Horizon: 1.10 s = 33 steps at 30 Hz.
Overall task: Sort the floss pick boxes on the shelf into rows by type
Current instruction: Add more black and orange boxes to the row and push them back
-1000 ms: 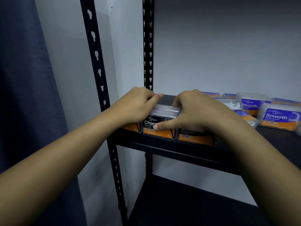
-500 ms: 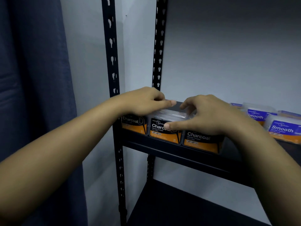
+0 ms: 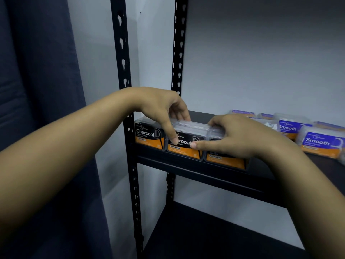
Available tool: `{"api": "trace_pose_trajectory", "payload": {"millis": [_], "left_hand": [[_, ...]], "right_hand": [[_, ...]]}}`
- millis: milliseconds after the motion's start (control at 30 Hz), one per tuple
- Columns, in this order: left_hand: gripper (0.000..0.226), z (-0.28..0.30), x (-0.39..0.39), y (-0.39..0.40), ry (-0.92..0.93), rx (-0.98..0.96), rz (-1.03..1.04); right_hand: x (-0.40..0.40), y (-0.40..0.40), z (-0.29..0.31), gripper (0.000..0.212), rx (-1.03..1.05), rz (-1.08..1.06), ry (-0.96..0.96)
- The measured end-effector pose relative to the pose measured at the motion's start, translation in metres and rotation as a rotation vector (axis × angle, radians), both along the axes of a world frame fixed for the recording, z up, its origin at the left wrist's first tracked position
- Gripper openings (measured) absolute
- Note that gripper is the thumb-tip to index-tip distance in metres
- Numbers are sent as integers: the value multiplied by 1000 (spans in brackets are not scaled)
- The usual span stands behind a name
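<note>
So both hands are on the middle Charcoal box (image 3: 186,144) at the shelf's (image 3: 205,171) near left edge. Left hand (image 3: 160,109) has lifted since half a second ago, fingers now pinching its left end; right hand (image 3: 237,137) grips the right end. Smooth boxes (image 3: 321,144) sit far right.

A dark curtain (image 3: 37,109) hangs at the left beside a pale grey wall (image 3: 261,53). Black slotted uprights (image 3: 121,43) stand in dim, cool light.
</note>
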<state>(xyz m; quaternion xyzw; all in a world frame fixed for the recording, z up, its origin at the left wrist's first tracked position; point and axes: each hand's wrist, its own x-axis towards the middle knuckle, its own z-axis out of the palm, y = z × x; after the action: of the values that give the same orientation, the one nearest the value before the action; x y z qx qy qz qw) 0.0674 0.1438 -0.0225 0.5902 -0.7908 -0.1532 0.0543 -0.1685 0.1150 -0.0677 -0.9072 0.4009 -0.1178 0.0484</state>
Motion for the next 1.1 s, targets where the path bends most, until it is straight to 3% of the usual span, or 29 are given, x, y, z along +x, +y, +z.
{"api": "trace_pose_trajectory", "payload": {"millis": [400,633,1100], "left_hand": [[69,1,3,2,21,27,20],[80,10,6,1,-77,41,23],[67,8,5,4,-40,25,10]], "right_hand": [[3,0,2,88,12,-16,1],[3,0,2,91,0,-16,4],[4,-3,4,84,20,-6,15]]}}
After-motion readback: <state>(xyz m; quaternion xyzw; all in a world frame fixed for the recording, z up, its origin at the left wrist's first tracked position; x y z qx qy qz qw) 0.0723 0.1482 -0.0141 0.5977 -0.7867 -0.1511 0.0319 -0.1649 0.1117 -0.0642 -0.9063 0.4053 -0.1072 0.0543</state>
